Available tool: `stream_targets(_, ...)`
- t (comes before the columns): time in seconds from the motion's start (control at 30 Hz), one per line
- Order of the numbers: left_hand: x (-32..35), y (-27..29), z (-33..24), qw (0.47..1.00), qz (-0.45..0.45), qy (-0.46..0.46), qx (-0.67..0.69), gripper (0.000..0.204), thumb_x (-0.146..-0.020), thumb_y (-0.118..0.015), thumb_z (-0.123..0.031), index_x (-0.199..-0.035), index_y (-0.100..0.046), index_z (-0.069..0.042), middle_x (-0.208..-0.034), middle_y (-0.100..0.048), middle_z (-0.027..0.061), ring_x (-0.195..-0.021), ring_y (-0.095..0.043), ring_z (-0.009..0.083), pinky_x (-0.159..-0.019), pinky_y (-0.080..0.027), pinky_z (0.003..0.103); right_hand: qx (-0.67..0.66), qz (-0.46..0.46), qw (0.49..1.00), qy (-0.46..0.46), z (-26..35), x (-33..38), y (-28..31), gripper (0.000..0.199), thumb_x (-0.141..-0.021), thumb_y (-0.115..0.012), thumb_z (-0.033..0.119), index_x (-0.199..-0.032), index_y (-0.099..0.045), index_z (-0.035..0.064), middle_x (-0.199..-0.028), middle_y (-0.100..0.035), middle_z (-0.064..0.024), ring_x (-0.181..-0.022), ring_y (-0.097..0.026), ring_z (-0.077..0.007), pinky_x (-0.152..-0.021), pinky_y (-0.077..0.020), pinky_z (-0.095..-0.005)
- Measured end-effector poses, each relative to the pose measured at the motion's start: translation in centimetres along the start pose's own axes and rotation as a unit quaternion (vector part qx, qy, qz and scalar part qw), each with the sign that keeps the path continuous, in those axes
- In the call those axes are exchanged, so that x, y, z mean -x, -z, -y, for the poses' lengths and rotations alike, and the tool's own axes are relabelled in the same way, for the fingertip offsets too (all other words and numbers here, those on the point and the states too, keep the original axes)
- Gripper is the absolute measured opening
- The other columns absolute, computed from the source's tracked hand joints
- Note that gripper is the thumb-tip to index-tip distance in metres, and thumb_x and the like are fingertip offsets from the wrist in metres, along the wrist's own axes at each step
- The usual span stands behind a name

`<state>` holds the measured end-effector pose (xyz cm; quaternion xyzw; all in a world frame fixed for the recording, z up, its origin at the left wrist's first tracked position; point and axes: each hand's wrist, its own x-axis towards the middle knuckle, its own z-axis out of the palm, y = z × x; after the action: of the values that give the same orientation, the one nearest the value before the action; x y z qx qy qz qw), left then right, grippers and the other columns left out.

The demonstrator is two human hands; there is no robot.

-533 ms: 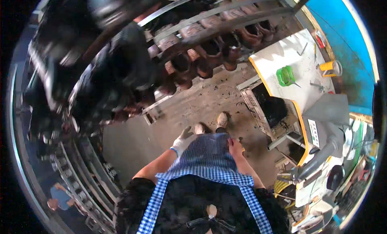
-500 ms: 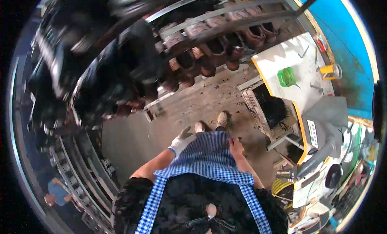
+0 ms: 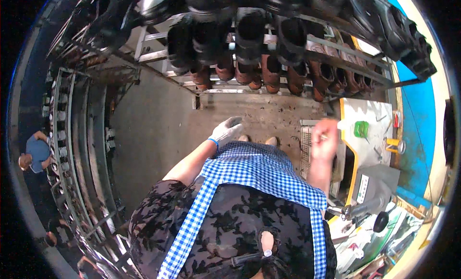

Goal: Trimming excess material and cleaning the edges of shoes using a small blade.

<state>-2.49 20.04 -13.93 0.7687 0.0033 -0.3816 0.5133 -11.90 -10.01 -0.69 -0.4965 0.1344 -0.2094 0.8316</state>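
My left hand (image 3: 227, 131), in a white glove with a blue cuff, hangs open in front of my blue checked apron (image 3: 259, 166). Its fingers are stretched out and nothing shows in them. My bare right hand (image 3: 325, 140) is raised to the right of the apron, near the edge of a white worktable (image 3: 370, 108). Those fingers are curled in and slightly blurred; whatever they hold, if anything, I cannot make out. Ahead of both hands is a rack with black shoes (image 3: 249, 31) on its upper tier and brown shoes (image 3: 271, 75) on the tier below.
On the worktable sit a green holder (image 3: 361, 129) and a yellow roll (image 3: 394, 145). A grey machine (image 3: 372, 188) stands at its near end. Metal racks (image 3: 81, 149) run along my left, with a person (image 3: 36, 151) in a blue shirt beyond them. Dark scraps lie on the floor (image 3: 230, 106).
My right hand has left the apron and risen to the right. The view has turned, so the shoe rack now lies straight ahead. My left hand remains gloved and open.
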Motion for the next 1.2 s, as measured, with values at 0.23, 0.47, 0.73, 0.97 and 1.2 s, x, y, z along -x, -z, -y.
stream_targets(0.23,0.2,1.1,-4.1,0.987,-0.066,-0.149,0.003,0.042,-0.091,-0.061,-0.026,-0.126,-0.058,-0.003,-0.119,-0.065,0.012,-0.111,-0.06,0.0198,-0.099,-0.044,0.032,0.01,0.078,0.983,0.163,5.9,-3.0,-3.8,0.034,-0.095,-0.055,0.035,-0.072,-0.047,0.0113,-0.065,-0.044,-0.0007,-0.049,-0.039,-0.0114,-0.041,-0.0286,-0.0242)
stream_targets(0.47,-0.2,-0.3,-8.5,0.966,-0.062,-0.252,-0.003,0.044,-0.09,-0.061,-0.031,-0.125,-0.059,-0.004,-0.116,-0.066,0.0142,-0.109,-0.062,0.023,-0.094,-0.047,0.032,0.03,0.067,0.962,0.265,6.8,-3.3,-5.5,0.033,-0.095,-0.055,0.034,-0.072,-0.049,0.0109,-0.065,-0.046,-0.0015,-0.05,-0.041,-0.0123,-0.042,-0.0304,-0.0255)
stream_targets(0.73,0.6,-2.1,-10.1,0.943,-0.067,-0.316,-0.078,0.045,-0.092,-0.06,-0.014,-0.134,-0.05,-0.001,-0.121,-0.063,0.0125,-0.112,-0.061,0.0175,-0.095,-0.049,0.03,0.104,0.008,0.921,0.375,11.2,-2.2,-2.5,0.031,-0.094,-0.055,0.031,-0.072,-0.05,0.0106,-0.066,-0.049,-0.0024,-0.051,-0.044,-0.0132,-0.043,-0.0325,-0.0268)
stream_targets(0.97,-0.7,-0.2,-9.9,0.886,-0.2,-0.349,-0.23,0.047,-0.084,-0.066,-0.024,-0.128,-0.056,-0.011,-0.117,-0.061,0.0141,-0.108,-0.059,0.0333,-0.092,-0.049,0.04,0.181,-0.056,0.886,0.423,10.8,1.9,-2.0,0.029,-0.093,-0.056,0.03,-0.072,-0.052,0.0102,-0.066,-0.051,-0.0031,-0.052,-0.046,-0.0141,-0.044,-0.0344,-0.0281)
stream_targets(1.2,-1.6,1.0,-7.7,0.851,-0.307,-0.333,-0.263,0.048,-0.078,-0.07,-0.019,-0.125,-0.058,-0.014,-0.12,-0.06,0.0144,-0.108,-0.058,0.0348,-0.091,-0.048,0.042,0.256,-0.072,0.845,0.465,12.2,2.7,-1.0,0.028,-0.092,-0.056,0.028,-0.071,-0.054,0.0099,-0.067,-0.053,-0.0039,-0.053,-0.049,-0.0149,-0.045,-0.0362,-0.0293)
